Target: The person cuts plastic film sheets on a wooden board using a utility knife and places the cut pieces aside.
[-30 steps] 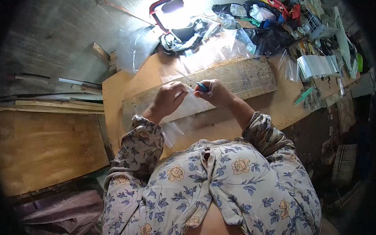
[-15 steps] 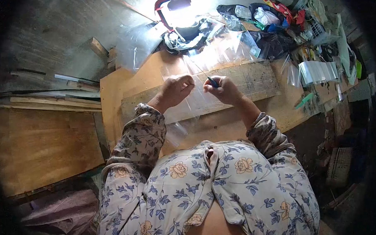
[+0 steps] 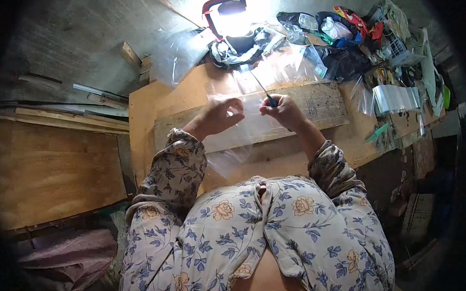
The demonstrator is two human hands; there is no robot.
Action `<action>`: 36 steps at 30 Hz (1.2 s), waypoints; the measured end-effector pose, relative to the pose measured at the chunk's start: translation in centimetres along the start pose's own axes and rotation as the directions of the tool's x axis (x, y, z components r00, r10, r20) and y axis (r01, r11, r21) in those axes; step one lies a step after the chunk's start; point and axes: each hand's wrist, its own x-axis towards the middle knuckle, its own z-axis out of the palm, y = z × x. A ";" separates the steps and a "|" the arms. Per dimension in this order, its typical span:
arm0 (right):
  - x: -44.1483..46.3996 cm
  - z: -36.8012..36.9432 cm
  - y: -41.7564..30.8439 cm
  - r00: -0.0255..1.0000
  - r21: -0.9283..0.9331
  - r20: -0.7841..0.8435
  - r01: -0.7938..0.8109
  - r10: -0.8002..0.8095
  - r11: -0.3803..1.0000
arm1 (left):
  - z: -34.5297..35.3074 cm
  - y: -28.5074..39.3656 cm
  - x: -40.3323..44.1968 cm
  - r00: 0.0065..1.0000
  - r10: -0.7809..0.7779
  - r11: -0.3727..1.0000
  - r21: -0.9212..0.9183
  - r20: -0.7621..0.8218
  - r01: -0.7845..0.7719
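Note:
In my right hand (image 3: 283, 112) is a thin-shafted tool (image 3: 270, 98) with a dark blue handle. Its slender metal shaft points up and left toward the lamp; the exact kind I cannot make out. My left hand (image 3: 221, 115) is closed in a loose pinch at the edge of a clear plastic sheet (image 3: 249, 126). That sheet hangs between both hands and over a worn wooden board (image 3: 316, 105). Its lower part (image 3: 224, 161) droops toward my lap. Being see-through, its edges are hard to follow.
A bright work lamp (image 3: 224, 17) shines from the table's back. More clear plastic (image 3: 177, 56) lies beside it. Dark bags (image 3: 344, 59), a roll of clear film (image 3: 396, 100) and a green-handled tool (image 3: 377, 132) are on the right. Wooden planks (image 3: 69, 120) lie left of the table (image 3: 142, 106).
My right hand has moved slightly right, and the tool's shaft shows more clearly. My left hand's fingers have loosened a little, with the plastic shifted between the hands. The view has tilted slightly.

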 end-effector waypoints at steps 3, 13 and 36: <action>-0.1 -1.6 -0.3 0.999 -0.086 -0.036 -0.028 0.025 0.996 | 0.0 -2.2 -1.2 0.985 -0.035 0.999 0.019 0.167 0.033; -0.8 -4.6 -0.9 0.987 -0.209 -0.124 -0.122 0.098 0.970 | 0.1 -3.8 -3.9 0.892 -0.369 0.895 -0.160 0.263 0.417; 0.0 -4.0 5.4 0.946 -0.220 -0.287 -0.215 0.147 0.951 | 1.1 -5.9 -4.6 0.840 -0.541 0.828 -0.207 -0.046 0.522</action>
